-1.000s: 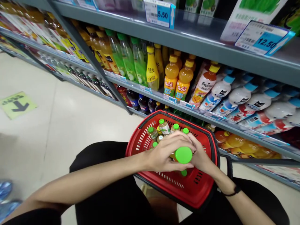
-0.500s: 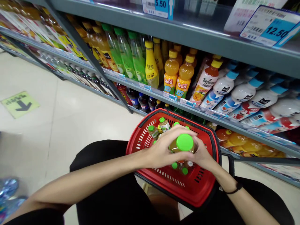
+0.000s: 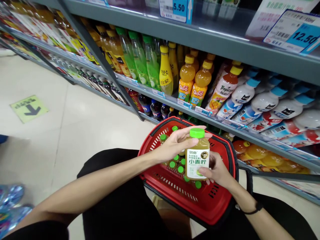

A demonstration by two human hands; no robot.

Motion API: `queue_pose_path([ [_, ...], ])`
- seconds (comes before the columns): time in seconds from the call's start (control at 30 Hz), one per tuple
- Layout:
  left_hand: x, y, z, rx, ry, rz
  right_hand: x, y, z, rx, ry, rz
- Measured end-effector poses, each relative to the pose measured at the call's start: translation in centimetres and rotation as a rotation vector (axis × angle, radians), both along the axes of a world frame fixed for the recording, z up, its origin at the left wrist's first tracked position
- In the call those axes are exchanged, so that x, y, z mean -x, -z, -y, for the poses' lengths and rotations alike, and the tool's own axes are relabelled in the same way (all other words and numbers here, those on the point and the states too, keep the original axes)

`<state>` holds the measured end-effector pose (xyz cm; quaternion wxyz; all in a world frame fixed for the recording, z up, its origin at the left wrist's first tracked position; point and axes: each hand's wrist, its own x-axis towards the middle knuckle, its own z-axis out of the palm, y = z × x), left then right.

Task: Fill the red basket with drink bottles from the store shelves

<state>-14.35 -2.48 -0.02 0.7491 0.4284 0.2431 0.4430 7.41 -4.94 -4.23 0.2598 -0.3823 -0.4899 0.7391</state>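
Note:
A juice bottle with a green cap and a white label stands upright above the red basket, its label towards me. My right hand grips its lower part from the right, thumb across the label's bottom corner. At the bottle's top, my left hand curls round the shoulder and neck, thumb in front and fingers behind the cap. Inside the basket are several small green-capped bottles, partly hidden by my hands and the held bottle. The basket rests between my knees.
A shelf of drinks runs across ahead, with yellow-capped Qoo bottles and blue-capped white bottles. The basket's black handle lies at its right side. A floor sticker with an arrow is at left.
The juice bottle has tipped from cap-towards-me to upright, showing its label. My right hand has shifted to its lower part, while my left stays near the top. The view has moved slightly.

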Motion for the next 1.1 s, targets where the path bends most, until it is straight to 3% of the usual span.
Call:
queue_pose_path([
  [0.27,0.4,0.3,-0.3,-0.166,0.038,-0.111,-1.4,-0.2,-0.8,-0.245,-0.024,0.178],
  [0.43,0.8,-0.1,-0.4,-0.292,0.02,-0.2,-2.3,0.3,-1.4,-0.279,-0.02,0.249],
  [0.7,0.7,0.0,0.0,-0.713,-0.012,-0.46,-2.0,2.0,-2.4,-0.24,-0.008,0.146],
  [1.1,0.1,0.6,0.2,-0.776,0.047,-0.445,-2.2,1.3,-2.9,-0.248,-0.051,0.123],
])
